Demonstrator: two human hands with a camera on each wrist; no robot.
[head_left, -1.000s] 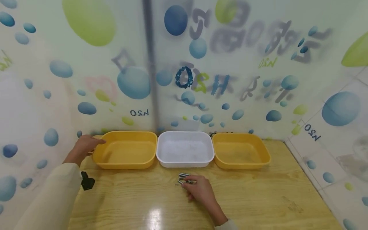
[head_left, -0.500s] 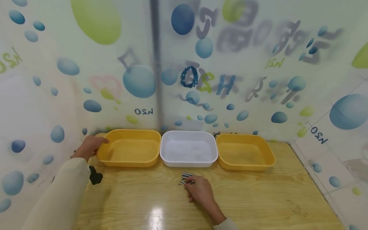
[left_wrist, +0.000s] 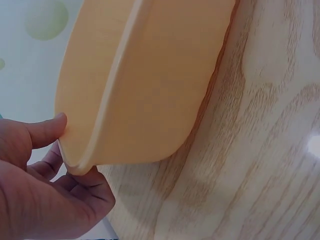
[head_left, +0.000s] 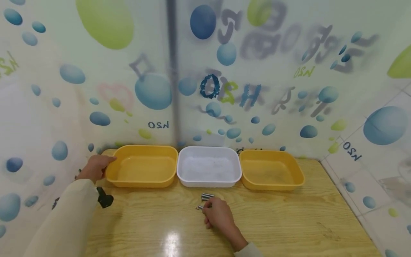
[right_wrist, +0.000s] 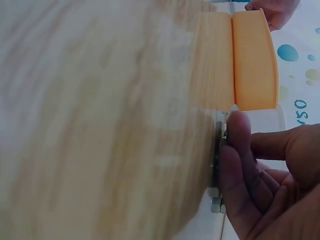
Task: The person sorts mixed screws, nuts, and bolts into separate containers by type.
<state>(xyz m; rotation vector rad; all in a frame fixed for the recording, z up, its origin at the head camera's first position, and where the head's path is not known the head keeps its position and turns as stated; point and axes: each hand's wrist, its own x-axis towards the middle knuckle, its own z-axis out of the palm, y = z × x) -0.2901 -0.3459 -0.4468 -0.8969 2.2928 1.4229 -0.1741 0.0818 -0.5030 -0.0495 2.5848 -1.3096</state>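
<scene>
My left hand (head_left: 94, 168) grips the outer end of the left yellow tray (head_left: 141, 181). In the left wrist view, its thumb lies on the inside of the rim and its fingers curl beneath. At mid-table my right hand (head_left: 219, 216), fingers bent, pinches a small silver bolt (head_left: 200, 207), whose end sticks out past the fingertips. Just beyond the fingers lie several longer metal bolts (head_left: 207, 196). In the right wrist view, hex ends (right_wrist: 215, 204) show past the fingers (right_wrist: 239, 132), which hide part of the metal pieces.
A white tray (head_left: 208, 184) stands between the left yellow tray and another yellow tray (head_left: 273, 186), all in a row along the patterned wall (head_left: 154, 53). They sit on a wooden table (head_left: 282, 221). A dark object (head_left: 105, 198) shows beside the left sleeve (head_left: 69, 210).
My right hand has drawn slightly toward me, with the small bolt shifting the same way from the longer ones. My left hand keeps its hold on the tray. The head view has swayed a little.
</scene>
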